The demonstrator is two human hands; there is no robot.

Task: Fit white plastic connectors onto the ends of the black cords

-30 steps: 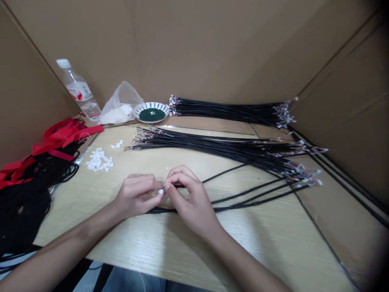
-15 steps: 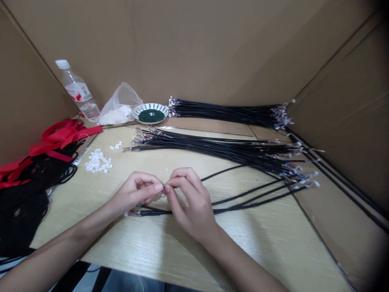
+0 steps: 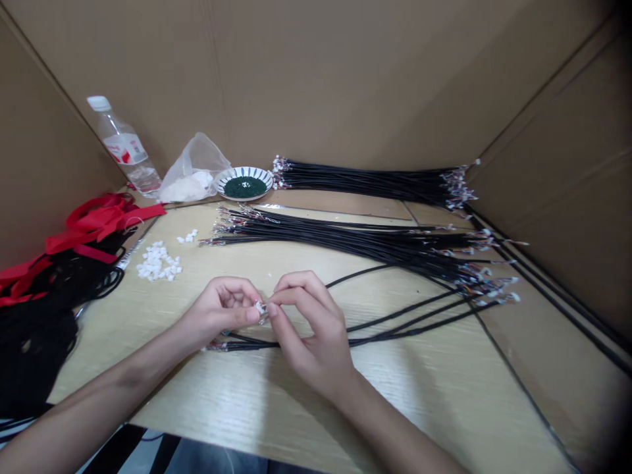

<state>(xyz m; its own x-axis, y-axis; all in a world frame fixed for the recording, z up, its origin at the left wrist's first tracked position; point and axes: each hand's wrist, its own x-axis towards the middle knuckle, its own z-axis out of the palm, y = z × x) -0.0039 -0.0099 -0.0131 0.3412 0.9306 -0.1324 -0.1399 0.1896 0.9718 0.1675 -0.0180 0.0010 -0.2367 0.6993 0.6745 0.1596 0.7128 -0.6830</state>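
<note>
Between the thumb and forefinger of my left hand (image 3: 224,309) sits a small white connector housing (image 3: 259,307). Facing it, my right hand (image 3: 316,336) pinches the thin wires at the end of a black cable (image 3: 358,276); the fingers cover most of these wires. The connector and wire ends are close together, but I cannot tell whether any wire is inside the housing. Several other black cables (image 3: 385,334) lie beneath and beside my right hand, with bare coloured wire ends (image 3: 214,345) below my left hand.
Loose white connectors (image 3: 158,261) are heaped at left. Behind lie two bundles of black cables (image 3: 320,232). A plate of dark green granules (image 3: 269,176), a plastic bag (image 3: 190,178) and a water bottle (image 3: 126,148) stand by the cardboard wall. Red ribbons (image 3: 96,220) lie far left.
The white connector now shows between my left fingertips, where it was hidden before. My hands have shifted only slightly, with a small gap opening between their fingertips.
</note>
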